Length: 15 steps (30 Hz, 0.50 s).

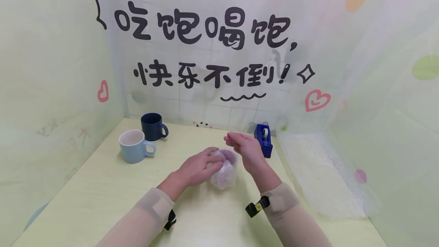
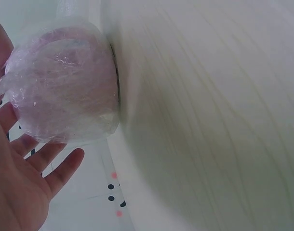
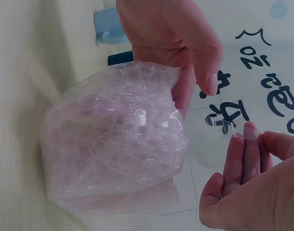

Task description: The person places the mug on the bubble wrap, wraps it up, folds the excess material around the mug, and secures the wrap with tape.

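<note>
Black lettering [image 1: 235, 29], "吃饱喝饱, 快乐不倒!", on backdrop [image 1: 212, 53]

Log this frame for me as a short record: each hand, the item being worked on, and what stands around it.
Work item: pinkish object in bubble wrap, resting on the table
Left hand: at the wrapped object's side, fingers extended
Right hand: raised beside it, pinching a clear strip, probably tape
Mugs: light-blue mug and dark-blue mug, standing upright on the person's left
Dispenser: blue tape dispenser, behind the right hand
Spare wrap: bubble wrap sheet, on the person's right
</note>
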Motion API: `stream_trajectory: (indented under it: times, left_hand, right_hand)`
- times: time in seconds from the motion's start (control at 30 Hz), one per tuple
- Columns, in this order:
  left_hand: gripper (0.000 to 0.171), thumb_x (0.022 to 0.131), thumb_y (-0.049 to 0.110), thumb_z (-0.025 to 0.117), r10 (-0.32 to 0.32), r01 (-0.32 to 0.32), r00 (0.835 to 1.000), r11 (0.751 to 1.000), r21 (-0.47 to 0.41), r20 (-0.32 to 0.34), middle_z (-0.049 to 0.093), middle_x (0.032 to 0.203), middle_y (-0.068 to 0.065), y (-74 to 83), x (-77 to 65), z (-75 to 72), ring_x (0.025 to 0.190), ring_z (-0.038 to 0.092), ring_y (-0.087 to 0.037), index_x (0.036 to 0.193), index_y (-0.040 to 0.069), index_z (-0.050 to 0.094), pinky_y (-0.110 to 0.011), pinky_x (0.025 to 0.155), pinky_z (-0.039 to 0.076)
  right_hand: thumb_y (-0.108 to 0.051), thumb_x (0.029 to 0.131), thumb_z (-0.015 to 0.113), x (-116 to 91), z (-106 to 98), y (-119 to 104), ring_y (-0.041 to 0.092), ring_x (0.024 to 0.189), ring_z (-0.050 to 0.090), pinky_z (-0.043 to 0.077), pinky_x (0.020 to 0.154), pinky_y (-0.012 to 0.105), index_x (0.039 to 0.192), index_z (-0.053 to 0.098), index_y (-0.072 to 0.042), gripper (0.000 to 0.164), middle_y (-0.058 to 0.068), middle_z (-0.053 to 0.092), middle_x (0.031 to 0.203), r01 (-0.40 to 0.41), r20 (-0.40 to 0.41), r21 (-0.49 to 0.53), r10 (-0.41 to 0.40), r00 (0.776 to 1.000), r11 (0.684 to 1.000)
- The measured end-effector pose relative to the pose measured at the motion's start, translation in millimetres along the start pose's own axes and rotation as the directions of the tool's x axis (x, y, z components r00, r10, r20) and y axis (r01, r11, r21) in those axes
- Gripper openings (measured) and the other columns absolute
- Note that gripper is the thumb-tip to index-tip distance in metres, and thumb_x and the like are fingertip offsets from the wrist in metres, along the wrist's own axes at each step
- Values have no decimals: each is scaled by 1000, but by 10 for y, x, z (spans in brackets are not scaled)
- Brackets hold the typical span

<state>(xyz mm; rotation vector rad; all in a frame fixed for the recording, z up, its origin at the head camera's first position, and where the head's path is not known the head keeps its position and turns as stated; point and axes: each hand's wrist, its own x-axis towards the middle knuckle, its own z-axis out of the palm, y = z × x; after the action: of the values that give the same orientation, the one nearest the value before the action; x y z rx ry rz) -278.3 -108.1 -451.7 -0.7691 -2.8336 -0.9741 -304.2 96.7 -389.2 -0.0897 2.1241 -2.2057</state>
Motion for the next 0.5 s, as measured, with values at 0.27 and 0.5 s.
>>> stream_trajectory:
  times: [0.27, 0.5]
  left_hand:
    - [59, 98, 67, 68, -68, 69, 997, 997, 46, -25, 54, 166, -9, 95, 29, 17, 141, 63, -38, 143, 30, 75, -62, 113, 55]
    - [53, 98, 58, 74, -39, 43, 997, 998, 46, -68, 57, 163, -13, 118, 29, 48, 139, 65, -40, 140, 25, 77, -60, 111, 56]
  right_hand:
    - [-24, 107, 71, 146, 52, 88, 11, 100, 76, 52, 100, 37, 122, 80, -3, 27, -4, 85, 102, 13, -19, -15, -13, 1000, 1000]
    - [-31, 104, 76, 264, 4, 208, 30, 121, 71, 46, 120, 58, 119, 81, -5, 30, 7, 82, 119, 50, -39, -177, -58, 998, 983]
